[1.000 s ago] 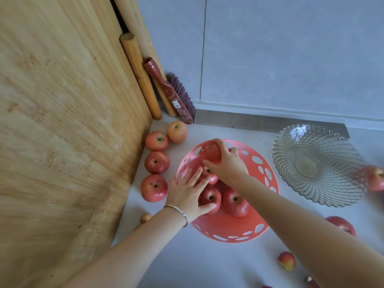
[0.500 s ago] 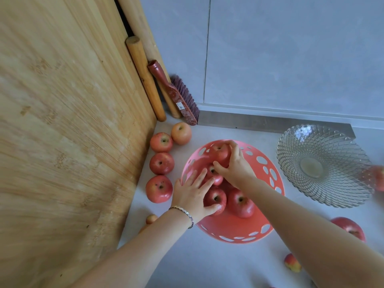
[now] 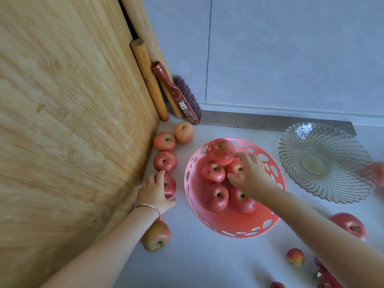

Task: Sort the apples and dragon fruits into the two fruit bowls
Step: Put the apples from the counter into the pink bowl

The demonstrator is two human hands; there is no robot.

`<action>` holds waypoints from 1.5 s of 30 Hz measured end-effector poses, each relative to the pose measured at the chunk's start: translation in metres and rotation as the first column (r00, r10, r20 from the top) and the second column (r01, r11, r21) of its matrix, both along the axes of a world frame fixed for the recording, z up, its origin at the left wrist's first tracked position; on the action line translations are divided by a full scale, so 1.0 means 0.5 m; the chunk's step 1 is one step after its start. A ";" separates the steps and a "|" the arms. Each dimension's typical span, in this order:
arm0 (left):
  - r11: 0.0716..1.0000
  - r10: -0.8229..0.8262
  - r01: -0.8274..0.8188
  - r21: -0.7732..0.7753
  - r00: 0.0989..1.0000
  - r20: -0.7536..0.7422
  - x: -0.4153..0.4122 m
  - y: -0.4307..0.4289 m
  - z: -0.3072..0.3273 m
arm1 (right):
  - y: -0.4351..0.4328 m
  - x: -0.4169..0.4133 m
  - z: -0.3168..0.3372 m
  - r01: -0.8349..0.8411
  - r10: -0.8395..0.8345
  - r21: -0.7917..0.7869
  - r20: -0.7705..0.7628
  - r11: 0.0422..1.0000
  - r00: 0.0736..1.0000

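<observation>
While the left hand (image 3: 154,194) curls its fingers (image 3: 160,177) around an apple (image 3: 169,185) on the counter (image 3: 187,262), the right hand (image 3: 250,173), fingers spread over the heaped pink bowl (image 3: 234,225), could nudge the top apple (image 3: 222,151) rolling out.

Wood, plastic and glass on a matt grey surface (image 3: 207,265)

The bamboo board (image 3: 68,125) shows a fine streaked grain with a dull sheen; the rolling pin (image 3: 148,77) is smooth, honey-coloured wood. The pink bowl (image 3: 232,225) looks like matt moulded plastic with cut-out holes, the glass bowl (image 3: 324,163) clear and faceted in a diamond pattern. The apples (image 3: 217,197) have smooth, lightly glossy skins. The brush (image 3: 178,94) has a lacquered red handle and coarse bristles.
</observation>
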State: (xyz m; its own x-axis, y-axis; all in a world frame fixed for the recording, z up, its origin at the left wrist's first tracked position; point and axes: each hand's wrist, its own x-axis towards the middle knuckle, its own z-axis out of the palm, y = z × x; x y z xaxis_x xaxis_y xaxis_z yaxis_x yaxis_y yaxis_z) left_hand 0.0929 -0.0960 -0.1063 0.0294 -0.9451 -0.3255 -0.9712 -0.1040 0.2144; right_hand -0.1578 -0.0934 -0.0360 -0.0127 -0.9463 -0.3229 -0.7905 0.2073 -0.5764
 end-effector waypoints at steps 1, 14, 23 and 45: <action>1.000 -0.005 0.004 0.028 1.000 0.026 0.005 0.002 -0.008 | 0.010 0.002 0.006 -0.002 0.003 -0.016 0.013 1.000 1.000; 0.970 0.226 -0.202 0.137 0.532 -0.816 -0.102 0.034 0.193 | 0.056 0.114 0.057 -0.277 0.342 -0.267 0.241 0.923 0.908; 0.981 0.191 -0.159 0.109 0.713 -0.675 -0.082 0.008 0.138 | -0.003 0.124 -0.039 -0.002 0.080 -0.305 0.243 0.952 0.967; 0.957 0.279 -0.289 -0.005 0.928 -0.247 -0.030 -0.121 -0.005 | 0.037 0.064 -0.022 -0.099 0.118 -0.140 0.135 0.985 0.984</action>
